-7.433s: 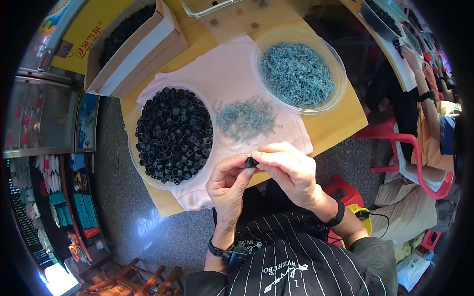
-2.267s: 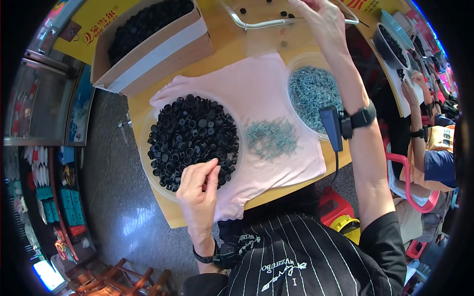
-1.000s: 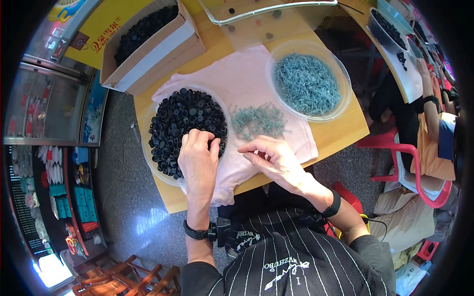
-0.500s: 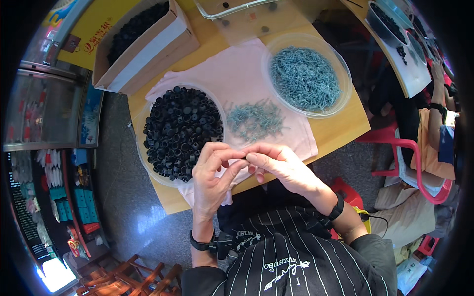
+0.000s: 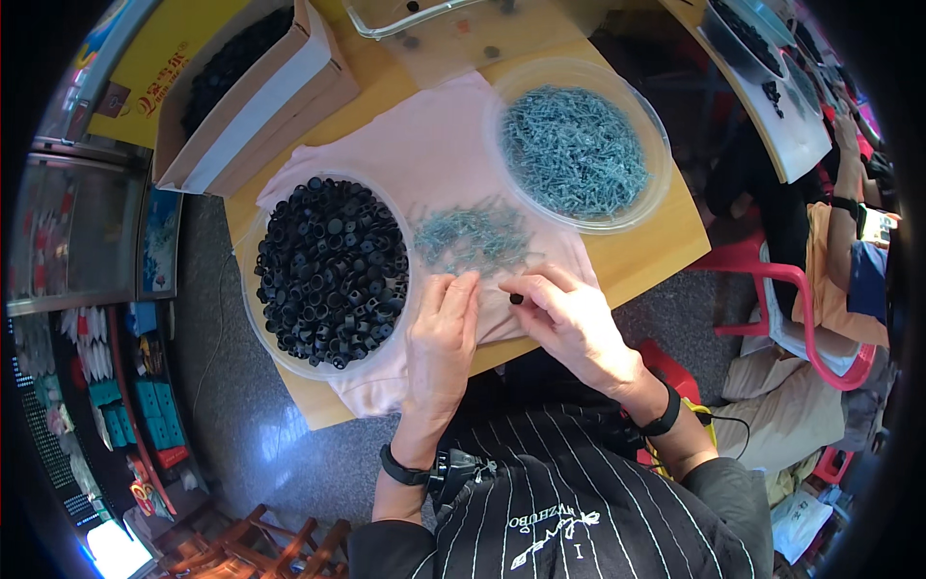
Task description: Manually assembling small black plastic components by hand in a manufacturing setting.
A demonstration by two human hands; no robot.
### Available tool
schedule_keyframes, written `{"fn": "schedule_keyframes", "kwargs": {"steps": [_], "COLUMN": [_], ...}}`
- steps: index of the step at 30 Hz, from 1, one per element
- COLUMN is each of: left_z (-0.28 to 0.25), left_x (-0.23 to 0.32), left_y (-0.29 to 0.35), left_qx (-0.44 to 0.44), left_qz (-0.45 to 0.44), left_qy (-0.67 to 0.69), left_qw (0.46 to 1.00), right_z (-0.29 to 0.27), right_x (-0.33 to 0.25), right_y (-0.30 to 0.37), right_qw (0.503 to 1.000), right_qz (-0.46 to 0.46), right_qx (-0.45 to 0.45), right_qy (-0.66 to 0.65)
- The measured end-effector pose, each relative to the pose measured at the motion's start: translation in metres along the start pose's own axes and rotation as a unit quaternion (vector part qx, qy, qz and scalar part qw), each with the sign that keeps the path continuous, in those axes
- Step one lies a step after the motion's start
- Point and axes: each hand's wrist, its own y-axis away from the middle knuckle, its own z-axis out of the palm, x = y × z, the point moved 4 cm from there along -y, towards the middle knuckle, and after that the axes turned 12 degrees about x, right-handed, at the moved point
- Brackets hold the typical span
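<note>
Between the thumb and fingertips of my right hand is a small round black plastic cap. My left hand is just left of it, fingers pressed together at the near edge of a loose pile of screws; whatever they may hold is hidden. The silvery-blue screws lie on a pale pink cloth. Left of the pile, a clear round tub is heaped with black plastic caps. Beyond the pile at the right, another clear round tub holds many more screws.
An open cardboard box of black pieces stands at the table's far left. A clear plastic tray lies at the far edge of the wooden table. At right are a pink plastic chair and another person's arm by a second table.
My hands have come apart from where they met. The left has moved forward with its fingers straighter, and the black cap now shows in my right fingertips. The whole view has shifted slightly.
</note>
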Motion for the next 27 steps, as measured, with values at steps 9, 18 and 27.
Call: {"fn": "schedule_keyframes", "kwargs": {"steps": [9,18,27], "left_z": [0.010,0.010,-0.004], "left_x": [0.003,-0.002,0.001], "left_y": [-0.006,-0.011,-0.008], "left_qx": [-0.010,-0.057,-0.021], "left_qz": [0.036,-0.016,-0.065], "left_qy": [-0.063,-0.032,0.077], "left_qw": [0.997,0.998,0.995], "right_z": [0.005,0.005,0.005], "right_x": [0.001,0.007,0.005], "right_y": [0.005,0.008,0.006], "right_qw": [0.996,0.999,0.999], "right_qz": [-0.044,0.001,0.029], "right_qx": [-0.034,-0.033,-0.034], "right_qy": [0.067,0.040,0.002]}}
